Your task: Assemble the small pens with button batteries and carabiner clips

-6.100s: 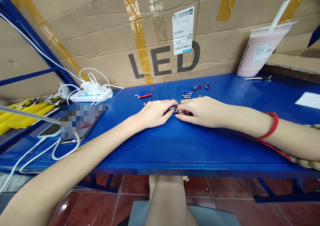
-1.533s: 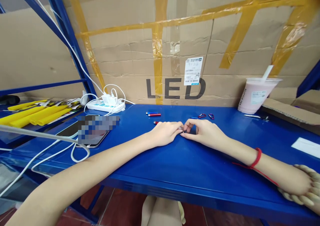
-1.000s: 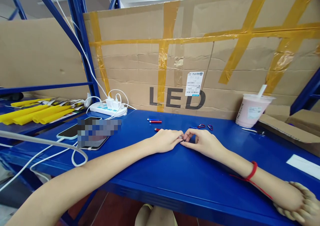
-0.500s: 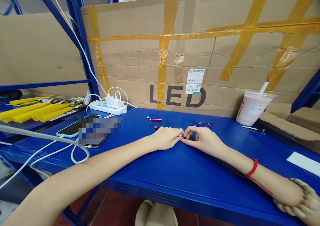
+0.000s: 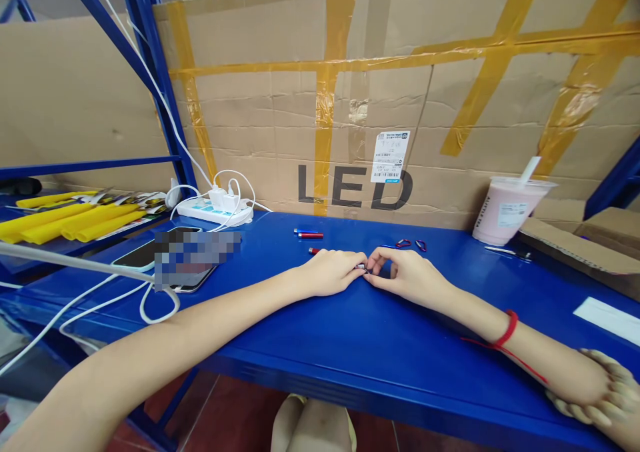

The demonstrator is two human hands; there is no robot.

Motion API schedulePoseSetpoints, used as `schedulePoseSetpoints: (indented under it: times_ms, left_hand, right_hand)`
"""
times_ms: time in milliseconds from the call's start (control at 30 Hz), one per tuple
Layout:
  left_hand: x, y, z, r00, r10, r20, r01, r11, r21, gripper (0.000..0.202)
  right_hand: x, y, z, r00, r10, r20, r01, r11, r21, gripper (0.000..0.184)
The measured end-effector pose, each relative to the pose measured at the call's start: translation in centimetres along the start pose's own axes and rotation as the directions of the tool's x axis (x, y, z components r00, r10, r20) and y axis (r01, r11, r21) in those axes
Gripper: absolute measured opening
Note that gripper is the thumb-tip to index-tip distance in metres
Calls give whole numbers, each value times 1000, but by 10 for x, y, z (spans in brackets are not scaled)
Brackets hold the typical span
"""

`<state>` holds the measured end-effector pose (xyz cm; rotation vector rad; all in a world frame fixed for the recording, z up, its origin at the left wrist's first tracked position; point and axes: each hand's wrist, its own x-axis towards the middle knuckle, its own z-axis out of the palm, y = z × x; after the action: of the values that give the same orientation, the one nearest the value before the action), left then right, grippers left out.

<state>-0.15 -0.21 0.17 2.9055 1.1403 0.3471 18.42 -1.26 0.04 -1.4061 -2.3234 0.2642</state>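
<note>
A small cylindrical piece (image 5: 361,266), metallic at its tip and too tiny for finer detail to be told, is being pinched between the fingertips of both hands. It is being held just above the smooth, glossy blue metal tabletop (image 5: 350,332), near its middle. From one side it is being gripped by the left hand (image 5: 330,275), which is being held palm down. Its fingers are being curled and pressed together around the piece, and the wrist is being rested on the surface. From the other side the piece is being met by the right hand (image 5: 407,277), whose thumb and forefinger are being closed into a ring on its end while the other fingers are being held loosely bent. The right forearm is being laid flat along the table, and a braided red cord bracelet (image 5: 506,329) is being worn at the wrist.

A short red cylinder (image 5: 314,251) is lying flat just behind the left hand, and a red and blue pair of slim tubes (image 5: 307,234) is lying further back. Small wire-shaped carabiners (image 5: 411,244) are lying just behind the right hand. A creased, matte cardboard box (image 5: 280,125), crossed by shiny yellow tape, is being stood along the back edge. A translucent plastic cup (image 5: 504,211) of pink drink, with a straw, is standing well to the right.
</note>
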Motion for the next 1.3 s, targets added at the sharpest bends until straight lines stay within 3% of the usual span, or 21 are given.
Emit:
schedulePoseSetpoints:
  times_ms: [1300]
  left_hand:
    - [1,-1,1,1000,18,-4,-18,1000,-11,20]
  right_hand:
    - [0,1,-1,999,-40,13,40,999,-8,15]
